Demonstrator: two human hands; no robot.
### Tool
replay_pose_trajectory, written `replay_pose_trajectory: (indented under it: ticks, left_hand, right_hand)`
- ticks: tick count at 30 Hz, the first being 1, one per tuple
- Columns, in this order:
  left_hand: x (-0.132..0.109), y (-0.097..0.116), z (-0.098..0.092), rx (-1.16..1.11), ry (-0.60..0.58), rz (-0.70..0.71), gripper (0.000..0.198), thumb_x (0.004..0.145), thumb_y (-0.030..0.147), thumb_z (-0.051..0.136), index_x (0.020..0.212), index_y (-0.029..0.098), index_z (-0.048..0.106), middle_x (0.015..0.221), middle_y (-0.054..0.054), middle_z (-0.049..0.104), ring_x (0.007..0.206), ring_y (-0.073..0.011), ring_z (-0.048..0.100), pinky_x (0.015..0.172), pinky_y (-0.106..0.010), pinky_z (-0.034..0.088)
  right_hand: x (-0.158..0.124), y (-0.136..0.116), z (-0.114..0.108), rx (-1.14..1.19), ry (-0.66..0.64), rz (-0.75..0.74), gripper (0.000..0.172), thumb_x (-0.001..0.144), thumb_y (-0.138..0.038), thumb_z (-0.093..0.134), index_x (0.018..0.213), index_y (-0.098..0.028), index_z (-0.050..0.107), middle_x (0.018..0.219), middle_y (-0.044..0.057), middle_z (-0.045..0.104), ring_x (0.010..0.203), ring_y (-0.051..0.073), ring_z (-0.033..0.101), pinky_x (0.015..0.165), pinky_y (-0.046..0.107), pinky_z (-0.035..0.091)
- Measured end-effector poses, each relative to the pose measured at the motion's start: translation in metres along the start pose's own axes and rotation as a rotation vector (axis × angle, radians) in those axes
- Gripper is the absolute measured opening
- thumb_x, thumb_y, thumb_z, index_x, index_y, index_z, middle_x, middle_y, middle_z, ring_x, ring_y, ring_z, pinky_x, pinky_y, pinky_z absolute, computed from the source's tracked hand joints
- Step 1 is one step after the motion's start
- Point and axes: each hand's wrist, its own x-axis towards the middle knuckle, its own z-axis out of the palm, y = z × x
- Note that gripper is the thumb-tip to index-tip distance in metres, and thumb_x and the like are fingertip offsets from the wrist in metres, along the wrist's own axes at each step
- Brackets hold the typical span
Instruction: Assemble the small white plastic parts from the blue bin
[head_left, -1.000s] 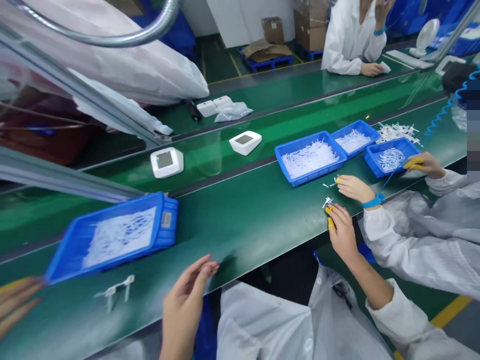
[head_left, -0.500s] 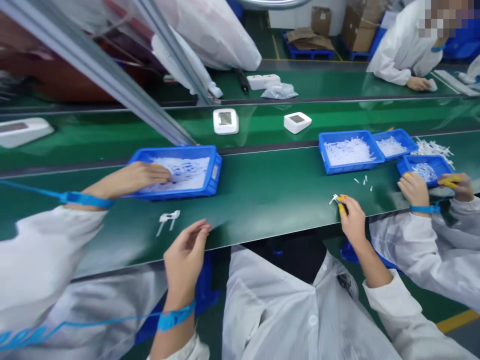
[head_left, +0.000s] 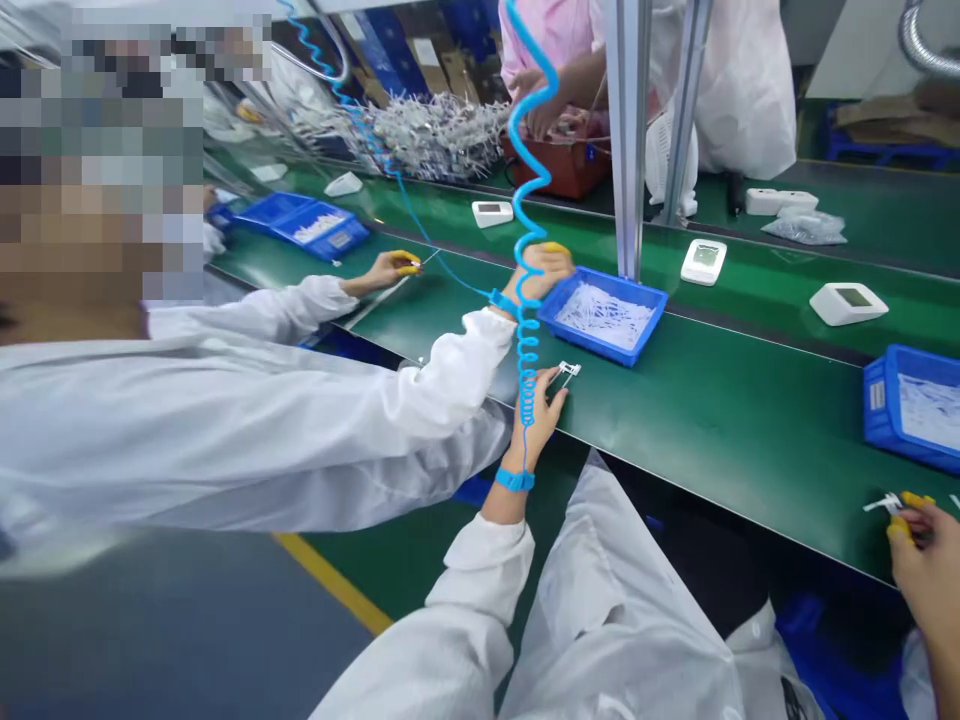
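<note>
at belt (head_left: 712, 420) edge, clip (head_left: 568, 370) beside open left hand (head_left: 536, 420); right hand (head_left: 926, 555) pinches second clip (head_left: 881, 503).

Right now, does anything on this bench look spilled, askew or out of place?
Only small things: a white clip lies loose on the green belt, outside the blue tray, by the fingertips of the left hand. The right hand pinches another white part. Nothing spilled or damaged.

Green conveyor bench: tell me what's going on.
The person's left hand, wearing a blue wrist strap, lies open at the green conveyor belt's edge, fingertips by a small white plastic clip. The right hand, in yellow finger cots, pinches another white plastic clip. A co-worker's hand is at the blue plastic tray of white parts.
</note>
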Motion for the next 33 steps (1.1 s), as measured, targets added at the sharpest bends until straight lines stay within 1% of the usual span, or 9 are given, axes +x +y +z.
replay_pose_trajectory:
  ticks: [5,11,16,18,21,25,28,30,33]
  left_hand:
    - [0.017,0.002,-0.002,0.131,-0.076,0.065,0.034,0.094,0.030,0.064,0.124,0.014,0.071,0.128,-0.018,0.072,0.123,-0.0336,0.066,0.114,-0.052,0.051]
    - [0.035,-0.023,0.009,0.228,-0.128,0.136,0.057,0.095,0.066,0.049,0.116,0.021,0.076,0.098,-0.008,0.071,0.090,-0.0294,0.068,0.088,-0.046,0.058]
    - [0.029,0.006,0.031,0.221,-0.226,0.188,0.060,0.094,0.071,0.045,0.112,0.024,0.077,0.099,-0.005,0.073,0.081,-0.0250,0.064,0.084,-0.042,0.057]
    - [0.022,0.028,0.046,0.168,-0.247,0.234,0.055,0.095,0.069,0.049,0.112,0.025,0.077,0.102,-0.005,0.075,0.088,-0.0275,0.066,0.089,-0.044,0.056]
    - [0.006,0.065,0.067,0.048,-0.305,0.289,0.040,0.098,0.055,0.056,0.110,0.023,0.076,0.108,-0.008,0.078,0.102,-0.0307,0.069,0.097,-0.045,0.052]
    - [-0.011,0.104,0.090,-0.017,-0.378,0.288,0.017,0.099,0.030,0.066,0.111,0.021,0.076,0.112,-0.010,0.078,0.108,-0.0287,0.067,0.101,-0.044,0.046]
    - [-0.014,0.111,0.101,-0.037,-0.369,0.221,0.015,0.100,0.029,0.070,0.114,0.024,0.075,0.114,-0.007,0.077,0.114,-0.0276,0.063,0.102,-0.043,0.042]
    - [-0.017,0.110,0.104,-0.063,-0.340,0.194,0.015,0.100,0.030,0.072,0.114,0.025,0.074,0.115,-0.005,0.077,0.117,-0.0270,0.061,0.102,-0.042,0.041]
    - [-0.022,0.106,0.104,-0.139,-0.307,0.192,0.015,0.099,0.029,0.074,0.113,0.025,0.072,0.113,-0.003,0.077,0.114,-0.0249,0.062,0.101,-0.040,0.042]
  right_hand:
    - [0.019,-0.024,-0.014,0.021,0.122,0.078,0.030,0.080,-0.052,0.051,0.086,-0.024,0.061,0.085,0.023,0.065,0.084,0.040,0.061,0.077,0.059,0.049]
    - [0.022,-0.019,-0.011,-0.036,0.256,0.132,0.032,0.095,-0.036,0.041,0.107,-0.016,0.063,0.103,0.017,0.067,0.100,0.030,0.063,0.094,0.047,0.055]
    - [0.003,-0.028,-0.020,0.068,0.381,0.186,0.029,0.100,-0.035,0.045,0.113,-0.016,0.064,0.109,0.015,0.063,0.101,0.028,0.063,0.092,0.044,0.055]
    - [-0.003,-0.040,-0.021,0.197,0.344,0.167,0.028,0.101,-0.035,0.049,0.115,-0.016,0.064,0.110,0.014,0.063,0.095,0.026,0.064,0.086,0.040,0.057]
    - [-0.010,-0.050,-0.015,0.279,0.151,0.071,0.030,0.100,-0.036,0.050,0.118,-0.017,0.065,0.112,0.013,0.066,0.093,0.025,0.066,0.085,0.040,0.056]
    - [-0.011,-0.041,0.005,0.055,0.076,-0.008,0.041,0.096,-0.045,0.048,0.112,-0.014,0.070,0.099,0.017,0.069,0.093,0.034,0.063,0.089,0.052,0.051]
    - [-0.003,-0.043,0.017,-0.010,0.156,-0.049,0.056,0.095,-0.053,0.049,0.124,-0.009,0.071,0.115,0.025,0.069,0.114,0.043,0.061,0.102,0.062,0.044]
    - [0.000,-0.063,0.020,0.058,0.182,-0.089,0.058,0.097,-0.055,0.052,0.128,-0.009,0.070,0.124,0.026,0.068,0.118,0.042,0.061,0.103,0.061,0.044]
    - [0.003,-0.121,0.029,0.277,-0.025,-0.220,0.045,0.100,-0.049,0.056,0.125,-0.015,0.071,0.124,0.019,0.071,0.104,0.032,0.066,0.089,0.045,0.052]
